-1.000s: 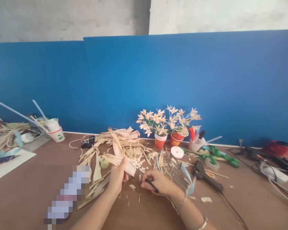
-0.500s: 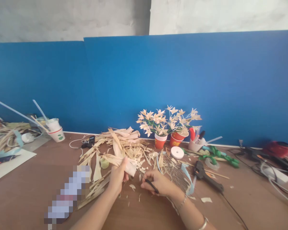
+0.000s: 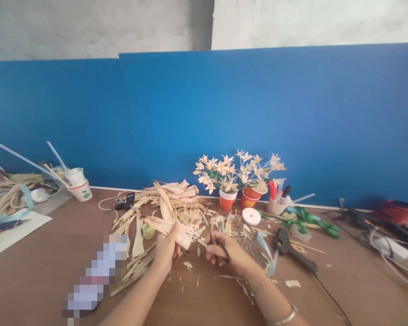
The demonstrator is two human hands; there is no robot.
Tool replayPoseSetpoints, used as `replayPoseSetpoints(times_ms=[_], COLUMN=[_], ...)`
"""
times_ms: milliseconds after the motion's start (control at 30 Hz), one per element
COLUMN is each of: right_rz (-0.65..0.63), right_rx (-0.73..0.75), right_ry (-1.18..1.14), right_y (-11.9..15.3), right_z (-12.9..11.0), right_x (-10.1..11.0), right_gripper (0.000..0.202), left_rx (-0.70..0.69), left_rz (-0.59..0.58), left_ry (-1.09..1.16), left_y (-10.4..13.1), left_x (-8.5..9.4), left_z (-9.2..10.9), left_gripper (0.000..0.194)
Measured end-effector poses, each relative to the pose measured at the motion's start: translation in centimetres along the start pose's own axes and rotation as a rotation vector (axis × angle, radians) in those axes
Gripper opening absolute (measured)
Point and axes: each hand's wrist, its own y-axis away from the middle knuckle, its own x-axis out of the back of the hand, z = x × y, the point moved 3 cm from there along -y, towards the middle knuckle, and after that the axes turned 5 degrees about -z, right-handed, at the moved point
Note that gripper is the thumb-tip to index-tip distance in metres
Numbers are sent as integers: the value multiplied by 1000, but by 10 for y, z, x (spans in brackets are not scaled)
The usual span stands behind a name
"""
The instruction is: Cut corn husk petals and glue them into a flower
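Observation:
Near the middle of the table, my left hand (image 3: 166,251) is closed around a pale dried corn husk (image 3: 183,236), whose broad cut end points right. My right hand (image 3: 227,250) has its fingers in the dark handles of a pair of scissors (image 3: 221,246); the blades point up and away, apart from the husk. Beyond both hands lies a heap of dried husks (image 3: 177,190) with small cut scraps among them. A small light-green round thing (image 3: 148,231) sits just left of my left hand.
Red paper cups (image 3: 226,202) with pale husk flowers (image 3: 221,172) stand at the back. On the right lie a glue gun (image 3: 292,253), a white tape roll (image 3: 251,216) and cables (image 3: 377,240). A blurred-out object (image 3: 97,276) lies at left, near a white cup (image 3: 80,189).
My right hand has moved slightly right and up, and the scissors have swung away from the husk's end to point upward. My left hand stays almost in place with the husk.

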Motion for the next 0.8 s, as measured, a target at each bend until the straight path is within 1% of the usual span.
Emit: replayPoseSetpoints(times_ms=[67,133,233,300,400,533,600,667,733,800], right_rz=[140,222,265,280,284,245,192,149,137,132], right_rx=[76,103,88,85,98,104,93,66,44,66], right_ry=[-51,-114,-168,-160,-139,-119,-97,-50,7,33], right_y=[-5,-9,-11,-10,-9,-9,-11,-13,-14,-15], right_z=[-1,0,2,3,0,-1,2,7,11,13], right_x=[-5,-12,-18,-19,-18,-15,-12,-10,-7,-7], right_gripper=[40,44,47,46,42,36,34,32,29,28], left_rx=[-6,-20,-30,-31,-30,-35,-40,-33,-25,-24], left_rz=[-46,-111,-184,-204,-194,-67,-40,-47,-90,-134], left_ry=[-26,-42,-44,-48,-45,-32,-29,-13,9,34], left_y=[4,9,17,19,18,8,2,-2,-3,-2], left_x=[-5,-10,-17,-20,-19,-7,-2,1,0,-2], left_z=[0,1,2,1,0,-1,0,1,3,5], left_gripper=[51,48,47,46,46,50,52,50,43,38])
